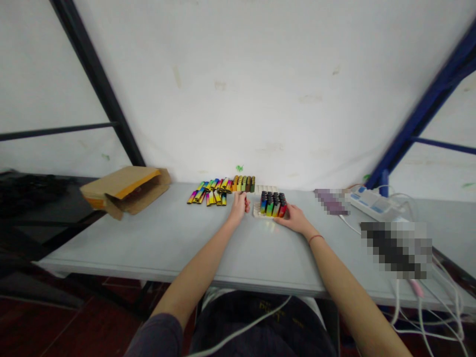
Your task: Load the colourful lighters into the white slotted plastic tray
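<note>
A white tray (256, 212) stands on the grey table (193, 243), with several rainbow-coloured lighters (273, 203) upright in it. My right hand (293, 218) rests against the tray's near right corner, fingers curled on its edge. My left hand (239, 206) hovers just left of the tray, fingers pinched on what looks like a small lighter. Behind it lie a loose pile of colourful lighters (210, 192) and a neat row of orange-green lighters (243, 183).
An open cardboard box (124, 191) lies on the table's left part. At the right are a white power strip (372, 202), cables (420, 302) and two blurred-out items. A white wall rises behind; dark frame posts stand on both sides.
</note>
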A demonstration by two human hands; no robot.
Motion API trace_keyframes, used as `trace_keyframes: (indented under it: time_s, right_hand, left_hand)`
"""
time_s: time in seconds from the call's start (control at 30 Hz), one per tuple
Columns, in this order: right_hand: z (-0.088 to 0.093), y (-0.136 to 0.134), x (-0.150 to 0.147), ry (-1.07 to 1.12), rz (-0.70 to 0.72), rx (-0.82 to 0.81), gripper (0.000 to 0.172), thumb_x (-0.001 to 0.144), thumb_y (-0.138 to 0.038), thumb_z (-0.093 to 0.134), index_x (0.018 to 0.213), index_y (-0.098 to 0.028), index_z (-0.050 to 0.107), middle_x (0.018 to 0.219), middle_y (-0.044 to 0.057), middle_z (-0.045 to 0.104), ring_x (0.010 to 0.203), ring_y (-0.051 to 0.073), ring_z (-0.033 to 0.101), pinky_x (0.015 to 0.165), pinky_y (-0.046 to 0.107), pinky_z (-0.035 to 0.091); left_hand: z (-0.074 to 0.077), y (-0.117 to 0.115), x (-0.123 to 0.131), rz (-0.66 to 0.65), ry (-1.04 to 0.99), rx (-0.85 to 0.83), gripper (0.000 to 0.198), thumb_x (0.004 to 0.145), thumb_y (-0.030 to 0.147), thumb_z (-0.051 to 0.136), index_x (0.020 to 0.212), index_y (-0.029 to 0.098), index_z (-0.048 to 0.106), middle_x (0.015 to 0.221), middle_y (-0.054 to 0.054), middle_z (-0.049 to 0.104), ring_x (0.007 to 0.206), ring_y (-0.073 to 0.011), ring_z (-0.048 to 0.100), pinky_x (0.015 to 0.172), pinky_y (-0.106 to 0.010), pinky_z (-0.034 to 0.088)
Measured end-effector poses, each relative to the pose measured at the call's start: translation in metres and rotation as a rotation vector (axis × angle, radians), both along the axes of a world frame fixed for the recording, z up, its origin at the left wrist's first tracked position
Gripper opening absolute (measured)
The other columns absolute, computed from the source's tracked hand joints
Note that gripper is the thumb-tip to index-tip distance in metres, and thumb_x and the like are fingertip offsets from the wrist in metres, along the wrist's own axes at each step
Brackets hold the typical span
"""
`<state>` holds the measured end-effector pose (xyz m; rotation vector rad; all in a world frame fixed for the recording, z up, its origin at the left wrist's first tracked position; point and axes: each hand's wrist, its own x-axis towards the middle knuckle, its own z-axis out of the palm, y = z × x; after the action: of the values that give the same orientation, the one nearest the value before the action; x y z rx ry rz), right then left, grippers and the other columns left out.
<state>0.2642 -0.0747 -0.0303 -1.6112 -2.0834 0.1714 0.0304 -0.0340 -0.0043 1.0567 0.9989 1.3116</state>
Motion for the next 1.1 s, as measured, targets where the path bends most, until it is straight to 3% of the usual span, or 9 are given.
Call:
trace_keyframes:
  time_s: [0.1, 0.23, 0.5, 0.83, 1.1]
  right_hand:
    - [0.000, 0.003, 0.003, -0.001, 0.006, -0.001, 0.062, 0.077, -0.055, 0.064, 0.121, -0.014, 0.054, 0.103, 0.014, 0.068, 0.095, 0.029, 0.062, 0.087, 0.040, 0.047]
    - [0.002, 0.002, 0.002, 0.023, 0.008, 0.003, 0.058, 0.076, -0.053, 0.065, 0.119, -0.015, 0.056, 0.103, 0.014, 0.069, 0.094, 0.029, 0.063, 0.085, 0.039, 0.048]
    - [0.001, 0.000, 0.003, 0.098, 0.026, -0.007, 0.061, 0.075, -0.051, 0.067, 0.123, -0.016, 0.054, 0.109, 0.013, 0.068, 0.099, 0.028, 0.063, 0.087, 0.039, 0.049]
    - [-0.002, 0.002, 0.004, 0.088, 0.017, 0.004, 0.060, 0.075, -0.051, 0.067, 0.123, -0.016, 0.054, 0.106, 0.012, 0.069, 0.095, 0.028, 0.063, 0.085, 0.038, 0.049]
    - [-0.003, 0.002, 0.004, 0.102, 0.016, 0.005, 0.064, 0.075, -0.054, 0.067, 0.124, -0.015, 0.054, 0.109, 0.014, 0.068, 0.097, 0.028, 0.063, 0.085, 0.039, 0.049]
  left_hand:
    - [-0.003, 0.000, 0.001, 0.013, 0.174, 0.259, 0.023, 0.087, 0.041, 0.055, 0.093, 0.020, 0.051, 0.078, 0.001, 0.058, 0.061, -0.0096, 0.056, 0.055, -0.021, 0.045]
    - [-0.006, -0.002, 0.003, 0.031, 0.373, 0.513, 0.023, 0.084, 0.036, 0.061, 0.097, 0.018, 0.062, 0.100, -0.007, 0.062, 0.091, -0.0162, 0.059, 0.074, -0.025, 0.050]
    - [-0.017, -0.006, 0.011, -0.185, 0.435, 0.518, 0.030, 0.084, 0.038, 0.061, 0.105, 0.017, 0.065, 0.107, -0.009, 0.065, 0.095, -0.0187, 0.062, 0.077, -0.028, 0.053]
    - [-0.006, -0.016, 0.010, -0.091, 0.518, 0.530, 0.027, 0.082, 0.029, 0.063, 0.108, 0.022, 0.062, 0.089, -0.004, 0.065, 0.084, -0.0173, 0.062, 0.081, -0.029, 0.049]
    - [-0.008, -0.015, 0.008, -0.133, 0.740, 0.740, 0.028, 0.089, 0.034, 0.054, 0.112, 0.021, 0.064, 0.103, -0.007, 0.063, 0.093, -0.0184, 0.060, 0.090, -0.031, 0.047]
